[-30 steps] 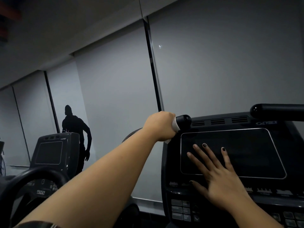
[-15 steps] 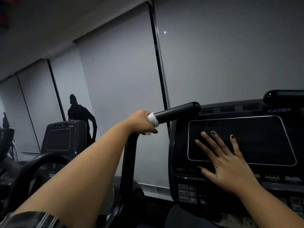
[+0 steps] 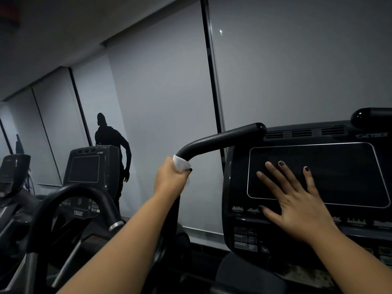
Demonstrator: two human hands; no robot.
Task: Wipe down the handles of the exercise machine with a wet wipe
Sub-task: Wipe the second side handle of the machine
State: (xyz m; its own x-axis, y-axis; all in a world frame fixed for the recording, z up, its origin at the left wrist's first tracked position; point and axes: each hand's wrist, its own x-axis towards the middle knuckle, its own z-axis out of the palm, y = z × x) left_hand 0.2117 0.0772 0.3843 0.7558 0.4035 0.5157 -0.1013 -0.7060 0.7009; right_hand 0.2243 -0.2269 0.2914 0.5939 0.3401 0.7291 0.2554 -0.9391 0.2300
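White wipe (image 3: 181, 164) squeezed on handle (image 3: 220, 139) in left grip (image 3: 170, 177); right grip (image 3: 297, 206) flat on console (image 3: 339, 172).

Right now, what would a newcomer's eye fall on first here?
The left hand at centre, its grip closed round a white wet wipe at the bend of the black handle. To its right, the right hand lies flat, fingers spread, on the dark console screen. At left, a dark human silhouette stands against the grey blind.

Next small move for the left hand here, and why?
Probably slide the left hand down past the bend of the handle: it grips the wet wipe round that bend, while the right hand rests flat on the console screen.
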